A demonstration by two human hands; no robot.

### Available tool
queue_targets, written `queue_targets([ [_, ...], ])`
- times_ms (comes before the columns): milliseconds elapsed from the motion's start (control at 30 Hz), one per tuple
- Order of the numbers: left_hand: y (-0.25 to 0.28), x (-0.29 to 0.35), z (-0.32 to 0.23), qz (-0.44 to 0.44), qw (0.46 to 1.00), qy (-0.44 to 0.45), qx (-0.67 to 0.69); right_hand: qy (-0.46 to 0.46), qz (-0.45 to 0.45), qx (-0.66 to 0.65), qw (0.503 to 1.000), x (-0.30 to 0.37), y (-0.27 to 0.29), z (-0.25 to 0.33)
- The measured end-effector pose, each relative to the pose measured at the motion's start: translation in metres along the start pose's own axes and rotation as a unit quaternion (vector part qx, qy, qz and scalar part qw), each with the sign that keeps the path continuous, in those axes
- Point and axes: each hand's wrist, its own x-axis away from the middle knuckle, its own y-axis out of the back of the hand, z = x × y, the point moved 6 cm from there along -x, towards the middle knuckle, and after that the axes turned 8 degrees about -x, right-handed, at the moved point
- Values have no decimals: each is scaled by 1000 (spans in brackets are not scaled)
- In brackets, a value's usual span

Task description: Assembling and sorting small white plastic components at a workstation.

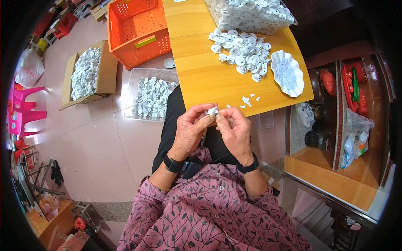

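Observation:
Close in front of my body, at the near edge of the wooden table (197, 79), both hands meet on one small white plastic piece (213, 111). My left hand (190, 129) pinches it between thumb and fingertips. From the other side, my right hand (235, 134) presses it with closed thumb and forefinger. The piece's exact shape is partly hidden by the fingers. Just beyond my right hand lie several tiny white pegs (246, 101). Farther back is a heap of white round plastic parts (245, 52), beside a white scalloped dish (298, 75) of small clear pieces.
A clear tub (268, 28) full of white parts stands at the table's back. To the left are an orange crate (140, 48), a cardboard box (106, 73) and a clear bin (130, 94), the latter two holding white parts. Open shelves (326, 165) stand at right, a pink stool (29, 111) far left.

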Motion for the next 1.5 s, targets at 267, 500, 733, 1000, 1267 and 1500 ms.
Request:
queue_targets([
  [267, 2, 1, -2, 0, 999, -13, -29, 40, 6, 72, 997, -4, 1, 14],
  [500, -1, 1, -3, 12, 997, -18, -70, 26, 54, 119, 991, -10, 7, 18],
  [733, -1, 1, 1, -5, 997, -13, -81, 37, 36, 131, 990, -5, 3, 13],
  [1000, 1, 1, -2, -2, 997, -28, -76, -15, 33, 59, 998, -3, 4, 7],
  [1267, 0, 0, 0, 8, 1000, -2, -11, -93, 58, -59, 992, -2, 5, 0],
  [1500, -1, 0, -1, 1, 1000, -11, -5, -93, 45, -65, 992, 0, 3, -2],
])
